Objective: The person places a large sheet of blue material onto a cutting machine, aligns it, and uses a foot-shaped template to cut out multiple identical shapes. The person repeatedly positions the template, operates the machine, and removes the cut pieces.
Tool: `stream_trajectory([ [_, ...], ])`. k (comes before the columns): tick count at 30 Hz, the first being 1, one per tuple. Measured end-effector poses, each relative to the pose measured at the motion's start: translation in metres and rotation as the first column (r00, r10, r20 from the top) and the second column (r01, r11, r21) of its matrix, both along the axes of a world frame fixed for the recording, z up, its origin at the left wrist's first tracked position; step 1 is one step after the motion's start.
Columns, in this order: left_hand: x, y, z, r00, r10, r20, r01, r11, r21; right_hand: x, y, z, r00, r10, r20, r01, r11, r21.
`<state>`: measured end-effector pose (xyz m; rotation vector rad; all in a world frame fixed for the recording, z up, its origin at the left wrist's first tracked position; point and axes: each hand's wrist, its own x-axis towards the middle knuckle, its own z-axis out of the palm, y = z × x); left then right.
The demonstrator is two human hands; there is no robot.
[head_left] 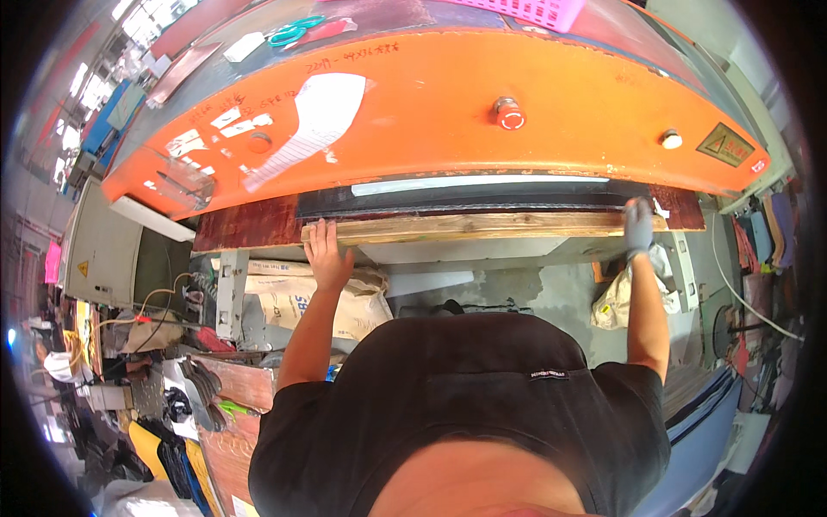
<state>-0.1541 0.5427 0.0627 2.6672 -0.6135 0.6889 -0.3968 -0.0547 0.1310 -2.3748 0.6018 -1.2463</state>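
A long wooden plank (482, 227) lies along the front edge of a dark red board (245, 226), beneath the orange machine front. At the plank's left end, my bare left hand (326, 250) rests with its fingers stretched out and touching it, thumb apart. My right hand (638, 227), in a grey glove, is at the right end with its fingers closed over the plank. Just behind the plank lies a black sheet (413, 207) with a pale strip (482, 185) on it. The far side of the sheet is hidden under the machine.
The orange machine front (413, 112) carries a red push button (510, 115), a white knob (671, 139) and a taped paper (327, 112). Teal-handled scissors (295, 31) and a pink basket (543, 10) are on top. Paper sacks (323, 297) and a yellowish bag (616, 302) lie below.
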Motion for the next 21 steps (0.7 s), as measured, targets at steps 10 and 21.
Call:
stream_trajectory([
  [10, -0.005, 0.0, 0.032, 0.999, 0.017, -0.051, -0.018, 1.0, -0.007, 0.035, 0.081, 0.019, 0.962, 0.145, -0.231, -0.208, 0.937, -0.279],
  [21, -0.014, -0.008, 0.054, 0.972, 0.112, -0.208, -0.104, 0.993, 0.047, 0.037, 0.082, 0.014, 0.966, 0.11, -0.236, -0.195, 0.905, -0.378],
])
